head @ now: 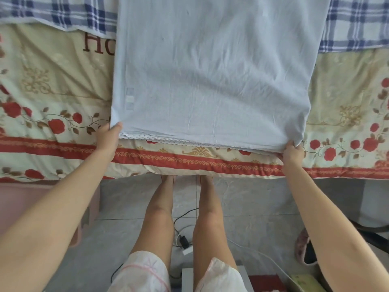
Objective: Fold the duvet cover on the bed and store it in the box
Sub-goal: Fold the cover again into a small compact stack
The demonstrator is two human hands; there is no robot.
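Note:
The pale blue duvet cover (214,76) lies folded into a long strip down the middle of the bed, its near edge showing stacked layers and a white lace trim. My left hand (109,135) pinches the near left corner, thumb on top of the fabric. At the near right corner my right hand (292,150) grips the cloth, which bunches over my fingers. Both corners sit near the bed's front edge. No box is clearly identifiable in view.
A floral quilt (52,114) with red roses covers the bed, and a blue plaid sheet (63,13) lies at the far side. On the tiled floor (252,207) are a charger with cables (185,243), a slipper (305,249) and a pink object (21,203) at the left.

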